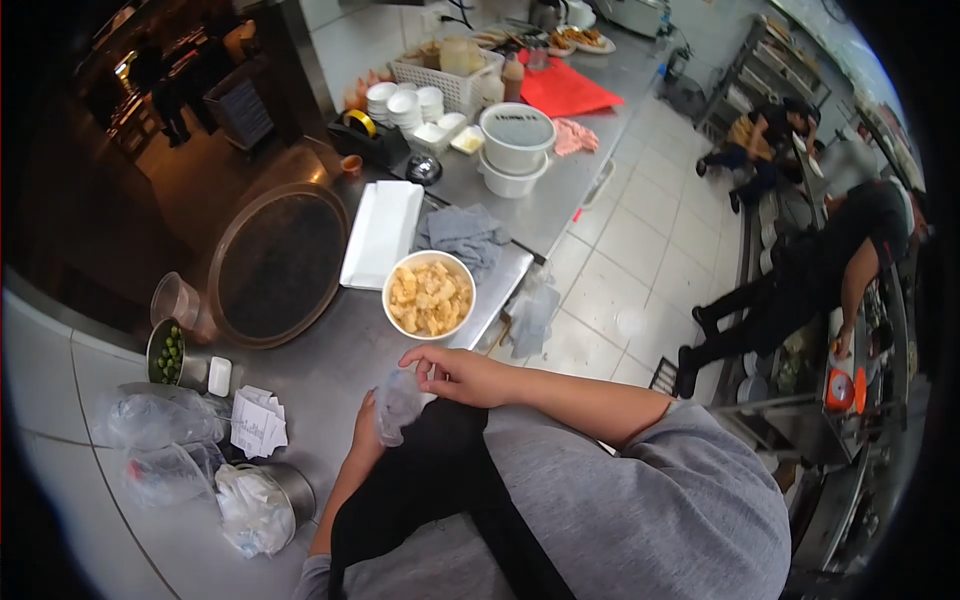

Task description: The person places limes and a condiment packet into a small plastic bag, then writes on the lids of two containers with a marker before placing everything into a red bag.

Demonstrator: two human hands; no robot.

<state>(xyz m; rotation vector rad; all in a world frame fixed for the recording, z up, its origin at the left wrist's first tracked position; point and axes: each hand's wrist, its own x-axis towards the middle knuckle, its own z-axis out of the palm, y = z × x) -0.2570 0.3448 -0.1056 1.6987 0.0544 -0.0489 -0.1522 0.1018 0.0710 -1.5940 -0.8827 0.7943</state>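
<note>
My left hand is closed on a crumpled clear plastic bag in front of my black apron. Against the bag's upper right side is my right hand, fingers curled, with the fingertips touching the plastic. Just beyond my hands stands a white round bowl filled with pale golden food pieces. Behind the bowl lie a white foam tray and a grey cloth.
A large round dark tray lies left. Nearby are a bowl of green limes, paper slips and plastic bags. White tubs stand farther back. A person in dark clothes works at the right counter; others are beyond.
</note>
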